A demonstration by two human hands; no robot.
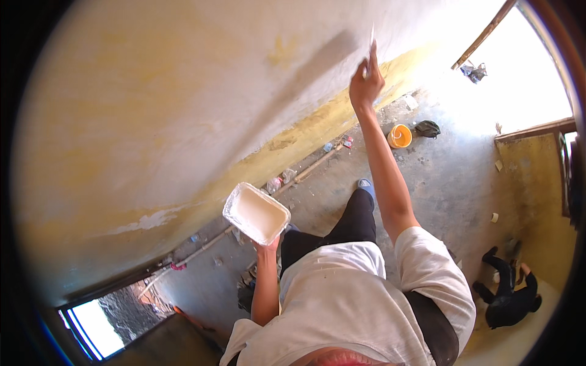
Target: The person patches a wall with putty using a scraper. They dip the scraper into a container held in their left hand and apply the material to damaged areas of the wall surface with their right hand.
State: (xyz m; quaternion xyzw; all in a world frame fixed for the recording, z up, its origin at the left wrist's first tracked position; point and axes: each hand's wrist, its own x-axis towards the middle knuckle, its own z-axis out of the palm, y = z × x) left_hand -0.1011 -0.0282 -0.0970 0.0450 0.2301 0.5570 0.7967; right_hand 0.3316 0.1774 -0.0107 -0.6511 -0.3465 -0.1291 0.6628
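A rectangular white tub (pixel 257 213) with smeared rims rests in my left hand (pixel 267 244), which grips it from below. Thick white paint or paste fills much of it; most of that hand's fingers are hidden beneath. My right arm is stretched far up and forward toward the wall (pixel 201 73). My right hand (pixel 367 82) is closed round a thin pale tool (pixel 372 38), seen nearly edge-on, so its exact kind cannot be made out. The wall beside it is patchy white and yellow, and my arm's shadow falls across it.
An orange bucket (pixel 400 136) stands on the grey floor near a dark bag (pixel 427 129). A pole (pixel 320 163) and litter lie along the wall's foot. At the lower right a person in dark clothes (pixel 511 293) is low by another wall. A bright doorway (pixel 519 73) opens at the upper right.
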